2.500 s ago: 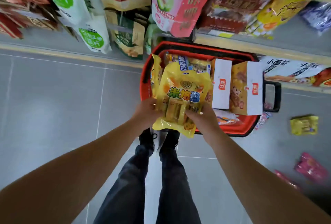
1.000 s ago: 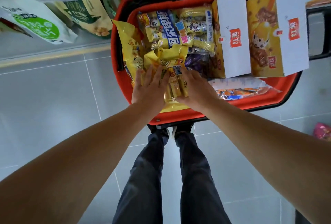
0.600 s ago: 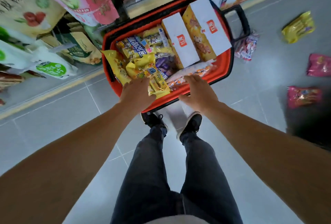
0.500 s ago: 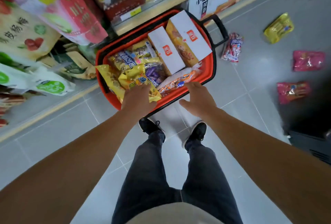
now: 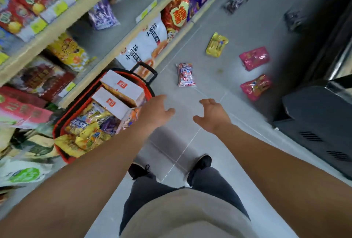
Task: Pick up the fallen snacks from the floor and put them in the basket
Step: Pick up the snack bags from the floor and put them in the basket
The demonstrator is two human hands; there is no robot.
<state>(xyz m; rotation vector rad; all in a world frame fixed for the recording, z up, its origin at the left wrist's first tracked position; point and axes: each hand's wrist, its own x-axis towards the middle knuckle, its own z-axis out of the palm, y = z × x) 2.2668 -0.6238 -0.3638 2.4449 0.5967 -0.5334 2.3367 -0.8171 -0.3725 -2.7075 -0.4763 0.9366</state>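
Both hands (image 5: 185, 114) now off basket (image 5: 61, 154)

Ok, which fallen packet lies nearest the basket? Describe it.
Start at the red basket by the shelves. Just past its black handle, on the grey floor, lies a clear packet of red, white and blue sweets. Its neighbours are plain yellow or pink.

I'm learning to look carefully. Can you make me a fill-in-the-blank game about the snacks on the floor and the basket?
1. The basket has a rim coloured ____.
2. The left hand and right hand are holding ____.
3. The number of pink packets lying on the floor is ____.
4. The packet lying beyond the striped candy bag is coloured ____.

Missing words: red; nothing; two; yellow
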